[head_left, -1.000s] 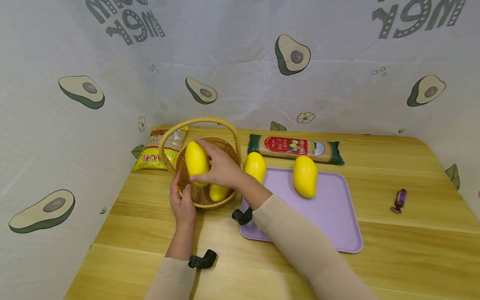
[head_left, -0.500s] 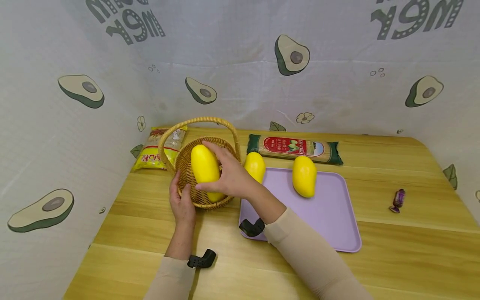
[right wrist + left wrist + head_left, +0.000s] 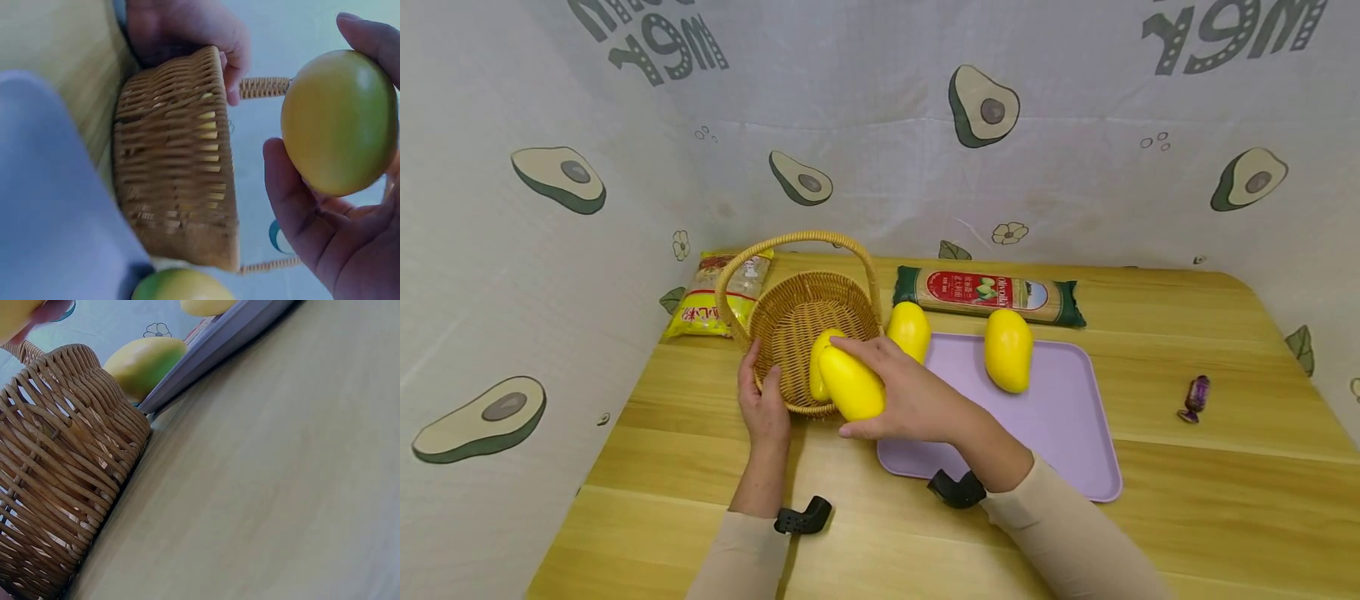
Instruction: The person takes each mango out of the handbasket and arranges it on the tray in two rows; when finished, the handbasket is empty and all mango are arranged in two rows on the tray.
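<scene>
My right hand [image 3: 917,392] grips a yellow mango [image 3: 852,383], thumb on the near side and fingers over the far side. In the head view this mango overlaps the front right rim of the wicker basket [image 3: 790,333]; the right wrist view shows the held mango [image 3: 340,122] raised above the rim level. A second mango [image 3: 818,367] lies inside the basket, partly hidden behind the held one. My left hand [image 3: 765,408] holds the basket's left front rim, thumb over the edge. One mango [image 3: 910,329] sits at the lilac tray's back left corner, another mango [image 3: 1008,350] on its back edge.
The lilac tray [image 3: 1052,417] lies right of the basket. Behind it is a spaghetti packet [image 3: 988,296]. A yellow bag [image 3: 718,296] stands behind the basket's left side, and a purple wrapped candy [image 3: 1195,398] lies far right. The basket's tall handle [image 3: 805,237] arches overhead.
My right hand has carried the mango from over the basket's middle toward the right and nearer to me, past the front right rim. The left hand and basket have stayed in place.
</scene>
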